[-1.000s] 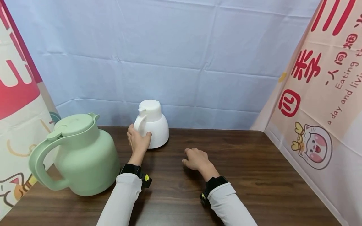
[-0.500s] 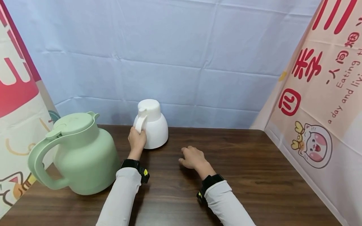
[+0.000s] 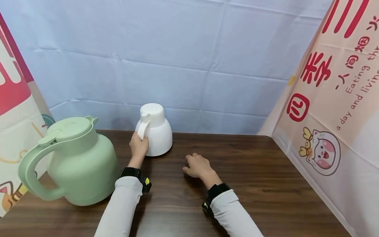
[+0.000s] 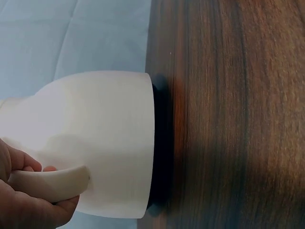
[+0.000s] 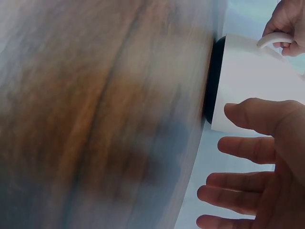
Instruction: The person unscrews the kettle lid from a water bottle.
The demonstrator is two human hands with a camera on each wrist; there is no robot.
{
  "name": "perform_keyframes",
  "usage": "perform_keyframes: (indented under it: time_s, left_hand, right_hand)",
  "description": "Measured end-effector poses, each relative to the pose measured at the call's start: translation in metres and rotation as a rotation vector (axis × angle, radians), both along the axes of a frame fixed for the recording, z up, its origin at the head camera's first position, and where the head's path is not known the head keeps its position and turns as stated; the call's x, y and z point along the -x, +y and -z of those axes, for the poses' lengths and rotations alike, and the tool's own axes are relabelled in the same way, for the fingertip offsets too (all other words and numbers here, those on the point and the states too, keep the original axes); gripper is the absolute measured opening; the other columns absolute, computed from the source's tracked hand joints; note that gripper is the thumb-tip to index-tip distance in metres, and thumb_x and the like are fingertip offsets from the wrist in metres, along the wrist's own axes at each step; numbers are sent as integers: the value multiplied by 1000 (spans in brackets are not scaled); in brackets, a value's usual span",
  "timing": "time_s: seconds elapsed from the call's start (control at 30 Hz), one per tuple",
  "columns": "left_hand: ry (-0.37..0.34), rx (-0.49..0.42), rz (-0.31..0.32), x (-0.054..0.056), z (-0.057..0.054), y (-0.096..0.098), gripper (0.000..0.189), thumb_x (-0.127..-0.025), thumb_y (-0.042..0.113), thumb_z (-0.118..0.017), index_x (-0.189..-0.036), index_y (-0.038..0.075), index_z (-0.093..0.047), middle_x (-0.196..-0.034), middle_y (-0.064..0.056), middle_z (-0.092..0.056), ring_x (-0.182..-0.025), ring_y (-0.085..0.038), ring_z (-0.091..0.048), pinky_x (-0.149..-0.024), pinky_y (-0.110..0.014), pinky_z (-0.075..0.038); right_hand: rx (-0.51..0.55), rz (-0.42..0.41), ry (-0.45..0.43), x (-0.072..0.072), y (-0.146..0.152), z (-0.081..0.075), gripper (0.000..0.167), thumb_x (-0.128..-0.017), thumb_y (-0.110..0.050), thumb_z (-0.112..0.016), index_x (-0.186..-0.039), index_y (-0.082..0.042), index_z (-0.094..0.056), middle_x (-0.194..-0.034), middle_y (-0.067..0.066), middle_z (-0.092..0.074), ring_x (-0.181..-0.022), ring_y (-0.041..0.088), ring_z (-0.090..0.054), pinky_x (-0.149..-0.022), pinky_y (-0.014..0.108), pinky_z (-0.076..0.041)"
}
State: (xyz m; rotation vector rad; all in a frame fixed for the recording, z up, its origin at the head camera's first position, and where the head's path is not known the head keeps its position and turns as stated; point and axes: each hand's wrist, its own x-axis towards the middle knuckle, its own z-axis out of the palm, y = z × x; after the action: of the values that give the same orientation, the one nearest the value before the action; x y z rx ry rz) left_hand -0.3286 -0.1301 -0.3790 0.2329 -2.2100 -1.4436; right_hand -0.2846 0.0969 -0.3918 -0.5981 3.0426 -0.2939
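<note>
A small white thermos jug point(image 3: 158, 135) with a lid and curved handle stands upright near the table's back edge. My left hand point(image 3: 139, 146) grips its handle point(image 4: 52, 183), fingers curled round it in the left wrist view. A dark band shows under the jug's base in both wrist views. To the right and nearer, my right hand point(image 3: 197, 165) is held over the table, holding nothing. Its fingers point(image 5: 238, 191) are spread and nearly straight in the right wrist view, apart from the jug. Left of my left arm stands a larger pale green thermos jug point(image 3: 86, 168), untouched.
The dark wood table point(image 3: 266, 184) ends at the back against a light blue cloth point(image 3: 177, 59). Printed cloths hang on both sides, the right cloth point(image 3: 331, 98) bearing red lettering and a cartoon cat. The green jug's handle point(image 3: 28, 177) points left, towards the left cloth.
My left hand has gone from touching the white jug with thumb apart to gripping its handle. The head view has shifted slightly. My right hand stays nearly the same, and both jugs remain in place.
</note>
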Motion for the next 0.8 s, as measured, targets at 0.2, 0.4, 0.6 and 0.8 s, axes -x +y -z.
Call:
perform_keyframes:
  time_s: [0.2, 0.4, 0.6, 0.8]
  left_hand:
    - [6, 10, -6, 1, 2, 0, 25, -85, -2, -43, -107, -11, -50, -107, -28, -55, -103, -42, -50, -87, -52, -40]
    - [15, 23, 11, -1, 4, -3, 27, -83, -2, -43, -106, -11, -52, -105, -29, -55, -100, -42, -51, -85, -52, -40]
    - [27, 46, 55, -14, 4, -5, 30, -81, -2, -45, -108, -11, -54, -102, -28, -58, -95, -42, -55, -78, -52, -44]
    - [7, 69, 91, -26, 3, -5, 22, -81, -1, -46, -100, -9, -55, -94, -27, -58, -90, -40, -57, -74, -51, -46]
  right_hand:
    - [-3, 7, -14, 1, 2, 1, 46, -89, -29, -62, -128, -6, -53, -118, 16, -52, -100, 31, -55, -72, 43, -48]
    - [6, 3, -17, 0, 3, 4, 48, -89, -30, -62, -129, -6, -52, -119, 17, -52, -100, 31, -56, -72, 44, -48]
    - [23, -27, -34, -5, 7, 4, 51, -88, -31, -63, -130, -6, -50, -123, 18, -50, -106, 32, -53, -76, 46, -47]
    - [33, -36, -36, -10, 14, -1, 51, -88, -31, -63, -130, -5, -50, -124, 19, -49, -107, 33, -52, -76, 46, -47]
